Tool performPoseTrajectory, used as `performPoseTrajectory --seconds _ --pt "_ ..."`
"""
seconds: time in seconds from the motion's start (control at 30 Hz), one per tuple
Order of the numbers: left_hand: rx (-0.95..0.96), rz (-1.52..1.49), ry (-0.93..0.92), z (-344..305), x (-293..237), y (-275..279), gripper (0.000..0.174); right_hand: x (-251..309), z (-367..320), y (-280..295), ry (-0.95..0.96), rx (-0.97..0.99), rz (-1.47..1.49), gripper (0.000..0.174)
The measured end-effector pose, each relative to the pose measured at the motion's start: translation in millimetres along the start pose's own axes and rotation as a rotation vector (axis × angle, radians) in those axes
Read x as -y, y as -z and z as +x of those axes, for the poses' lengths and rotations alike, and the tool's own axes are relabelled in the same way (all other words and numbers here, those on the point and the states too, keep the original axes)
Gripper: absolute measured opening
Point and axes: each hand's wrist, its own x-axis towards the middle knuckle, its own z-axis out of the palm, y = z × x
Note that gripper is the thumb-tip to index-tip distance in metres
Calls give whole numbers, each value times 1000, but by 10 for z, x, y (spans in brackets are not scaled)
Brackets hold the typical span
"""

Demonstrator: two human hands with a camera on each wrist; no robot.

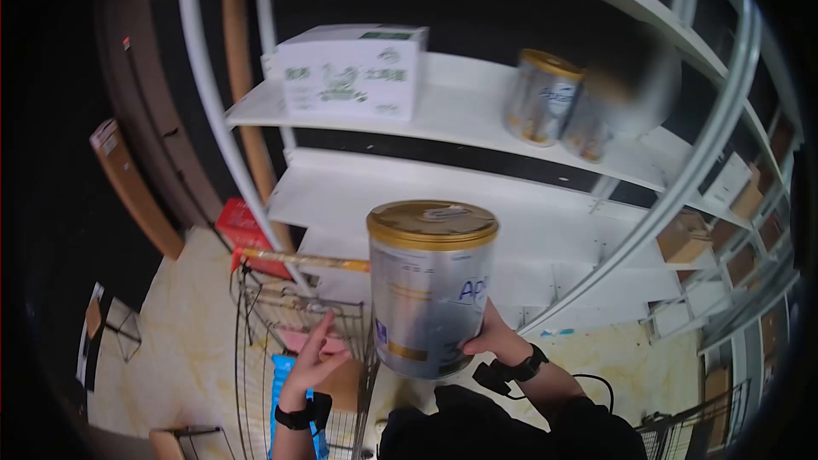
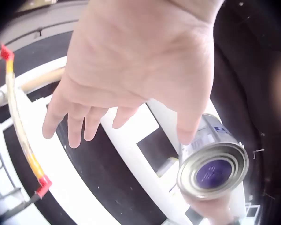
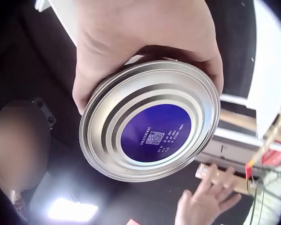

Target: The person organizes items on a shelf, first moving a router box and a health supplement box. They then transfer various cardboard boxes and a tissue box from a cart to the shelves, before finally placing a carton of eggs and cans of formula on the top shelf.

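Observation:
A large silver milk powder can [image 1: 426, 307] with a gold lid is held up in front of the body. My right hand [image 1: 503, 339] grips it from the side, thumb on the label near the base. In the right wrist view the can's metal bottom [image 3: 103, 140] with a purple disc faces the camera, and the right hand [image 3: 150, 28] curls round it. My left hand [image 1: 313, 359] is raised over the cart with fingers spread, apart from the can. The left wrist view shows this hand [image 2: 136, 61] holding nothing, the can beyond its thumb.
A wire shopping cart [image 1: 243, 358] stands at the left, a blue packet [image 1: 281, 383] inside. White shelves [image 1: 460, 94] ahead carry a white carton [image 1: 354, 77] and gold-lidded cans [image 1: 544, 98]. A red box [image 1: 243, 221] sits behind the cart. More shelving with boxes [image 1: 682, 237] stands right.

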Motion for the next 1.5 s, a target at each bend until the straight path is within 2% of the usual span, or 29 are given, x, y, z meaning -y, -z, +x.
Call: performPoseTrajectory --seconds 0.07,0.1,0.13,0.17,0.2,0.27,0.33,0.47,0.63,0.73,0.93,1.13,1.2,1.27,1.33,1.43,1.5 --pt "31 -58 -42 291 476 -236 71 334 -164 253 110 -156 -68 101" --pt "64 -57 -67 362 453 -356 71 504 -240 358 192 -266 -114 100" --pt "109 65 -15 435 446 -487 66 618 -275 535 214 -288 -125 100" --pt "146 189 38 495 440 -596 62 728 -291 738 323 -355 -249 99" --pt "158 195 22 544 455 -689 62 862 -297 922 427 -417 -371 97" --pt "272 399 70 545 531 -831 62 1192 -246 1220 557 -526 -558 101" --pt "290 385 83 505 755 -927 63 1508 -101 1504 758 -598 -612 104" --pt "318 369 163 448 983 -997 62 2237 191 1685 884 -596 -740 99" --pt "264 347 267 393 1145 -996 65 2698 538 1926 845 -624 -785 94" --pt "266 306 283 407 1485 -962 68 2759 696 2170 806 -668 -817 93" --pt "278 288 371 340 1795 -971 71 2895 913 2335 736 -728 -868 98" --pt "216 335 431 210 1433 -1015 72 3045 1180 2535 620 -773 -977 103" --pt "233 228 492 155 1584 -1014 72 3083 1262 2575 551 -778 -1014 102" --pt "211 230 482 83 1948 -1002 71 3127 1277 2539 481 -782 -1055 100" --pt "189 227 475 -2 2050 -1000 70 3143 1311 2542 408 -781 -1099 98" --pt "173 305 439 -108 1738 -973 67 3142 1342 2633 404 -774 -1125 91" --pt "181 389 429 -175 1564 -947 63 3101 1364 2694 471 -733 -1082 86"
